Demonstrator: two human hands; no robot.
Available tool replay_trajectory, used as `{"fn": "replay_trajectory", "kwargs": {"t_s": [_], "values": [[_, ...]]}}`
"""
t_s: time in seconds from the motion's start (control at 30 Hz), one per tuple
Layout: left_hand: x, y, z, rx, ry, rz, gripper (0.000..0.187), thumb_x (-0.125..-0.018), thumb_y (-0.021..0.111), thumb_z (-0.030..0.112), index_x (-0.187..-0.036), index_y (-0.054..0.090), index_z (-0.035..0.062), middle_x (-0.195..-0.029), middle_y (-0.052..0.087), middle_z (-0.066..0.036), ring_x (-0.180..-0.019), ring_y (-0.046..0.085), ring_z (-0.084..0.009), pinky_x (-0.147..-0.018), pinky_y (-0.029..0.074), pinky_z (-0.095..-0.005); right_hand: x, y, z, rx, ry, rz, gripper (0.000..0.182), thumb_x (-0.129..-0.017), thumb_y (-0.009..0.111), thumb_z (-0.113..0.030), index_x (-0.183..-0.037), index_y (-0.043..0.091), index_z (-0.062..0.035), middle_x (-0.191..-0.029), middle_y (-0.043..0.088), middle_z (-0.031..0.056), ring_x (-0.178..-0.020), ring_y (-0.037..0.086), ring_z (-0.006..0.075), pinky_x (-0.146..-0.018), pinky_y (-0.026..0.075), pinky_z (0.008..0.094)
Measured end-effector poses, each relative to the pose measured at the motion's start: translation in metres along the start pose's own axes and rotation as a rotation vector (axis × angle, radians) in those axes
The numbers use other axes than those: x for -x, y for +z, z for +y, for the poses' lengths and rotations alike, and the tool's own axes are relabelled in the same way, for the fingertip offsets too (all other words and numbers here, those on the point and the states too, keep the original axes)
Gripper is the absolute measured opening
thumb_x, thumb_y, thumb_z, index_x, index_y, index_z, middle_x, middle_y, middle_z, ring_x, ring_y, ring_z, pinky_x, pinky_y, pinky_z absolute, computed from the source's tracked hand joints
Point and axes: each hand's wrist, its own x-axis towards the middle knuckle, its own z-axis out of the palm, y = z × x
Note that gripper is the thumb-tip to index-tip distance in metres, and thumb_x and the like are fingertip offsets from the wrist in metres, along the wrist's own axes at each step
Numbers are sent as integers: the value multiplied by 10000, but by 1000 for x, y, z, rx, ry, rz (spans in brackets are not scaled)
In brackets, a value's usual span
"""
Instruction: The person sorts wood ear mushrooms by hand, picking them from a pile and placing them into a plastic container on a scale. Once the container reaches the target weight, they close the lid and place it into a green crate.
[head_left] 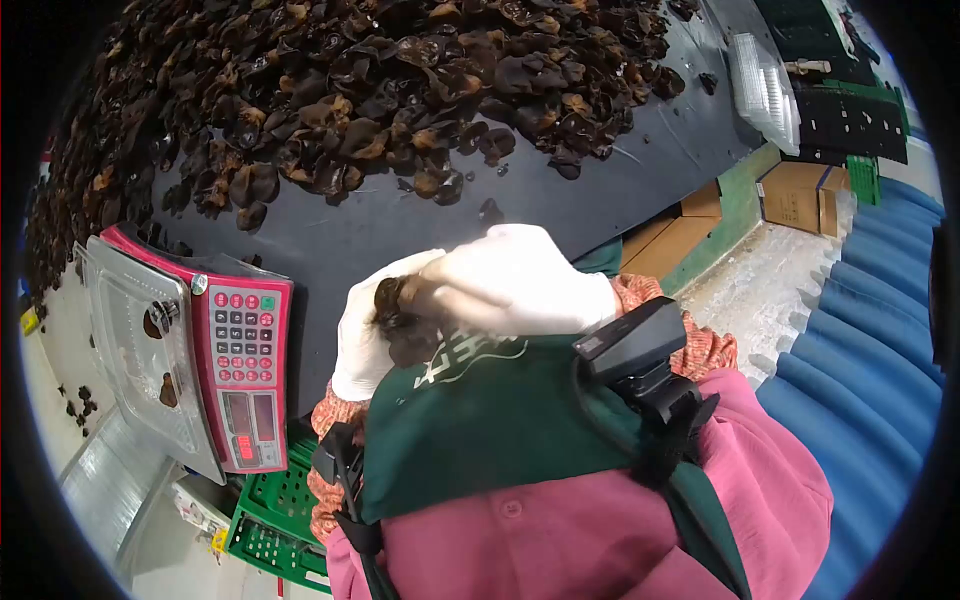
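Note:
My left hand, in a white glove, is curled around a few dark brown wood ear mushrooms in front of my chest. My white-gloved right hand reaches across beside them, close to the left hand. Its fingers are bent towards the mushrooms but smeared by motion, so their grip does not show. Beyond both hands a large heap of wood ear mushrooms covers the dark grey table. A few loose pieces lie at the heap's near edge.
At the left stands a pink weighing scale with two mushroom pieces on its clear tray. A green crate is below it. Clear plastic containers stand at the table's right end, with a cardboard box beyond.

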Motion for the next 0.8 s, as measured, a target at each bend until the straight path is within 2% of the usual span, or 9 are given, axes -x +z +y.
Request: {"fn": "replay_trajectory", "kwargs": {"t_s": [0.03,0.17,0.27,0.37,0.5,0.6,0.63,0.7,0.8], "values": [[2,18,2,299,-149,167,619,-1014,437,472,-1309,582,-53,-1175,683,-117,-942,652,-152,-781,530,-286,-2,2,-2,47,-5,-86,219,-932,601,-283,-1001,714,-109,-849,717,91,-717,675,249,-668,496,352],[12,15,6,53,-85,-1,517,-949,630,359,-1281,601,-36,-1114,689,-107,-941,650,-170,-806,525,-298,-4,4,-2,106,-73,-189,231,-925,611,-318,-935,707,-109,-821,708,64,-691,667,241,-631,469,338],[12,8,2,177,-91,19,406,-925,635,258,-1222,606,-17,-1063,688,-121,-903,658,-200,-784,531,-303,-1,-15,2,-104,-19,-78,207,-888,675,-313,-933,720,-116,-790,704,60,-655,662,239,-643,484,342],[19,-7,2,344,-5,21,318,-937,600,245,-1167,595,25,-1030,673,-127,-853,654,-248,-610,501,-274,11,-25,18,-204,342,191,230,-821,772,-252,-995,737,-106,-802,698,49,-615,627,206,-627,502,311],[28,-27,3,360,57,70,334,-951,585,257,-1213,586,48,-1011,662,-127,-828,642,-241,-586,474,-267,24,-10,40,185,255,129,238,-841,709,-246,-1043,693,-123,-854,661,80,-747,651,279,-682,521,383],[33,-25,3,344,22,81,395,-950,587,251,-1267,572,16,-1021,656,-144,-830,625,-241,-673,485,-293,21,7,45,161,129,188,211,-832,716,-252,-990,676,-119,-836,638,72,-741,643,291,-684,518,399],[34,-22,4,335,13,79,419,-947,590,247,-1286,564,3,-1026,654,-148,-830,618,-240,-710,489,-303,19,5,34,-29,185,159,185,-826,718,-253,-928,653,-113,-832,633,69,-752,646,285,-687,512,399],[38,-12,5,258,-10,158,455,-947,575,246,-1314,554,-22,-1042,653,-149,-824,589,-224,-757,485,-323,14,14,31,-71,-33,80,192,-834,708,-236,-977,647,-123,-821,615,62,-764,636,272,-700,500,388],[36,-8,2,199,-13,179,473,-948,565,228,-1345,541,-30,-1039,653,-135,-812,572,-190,-763,484,-326,10,36,34,184,-255,-38,329,-770,691,-227,-1095,645,-192,-769,572,-15,-679,588,200,-602,433,348]]}}
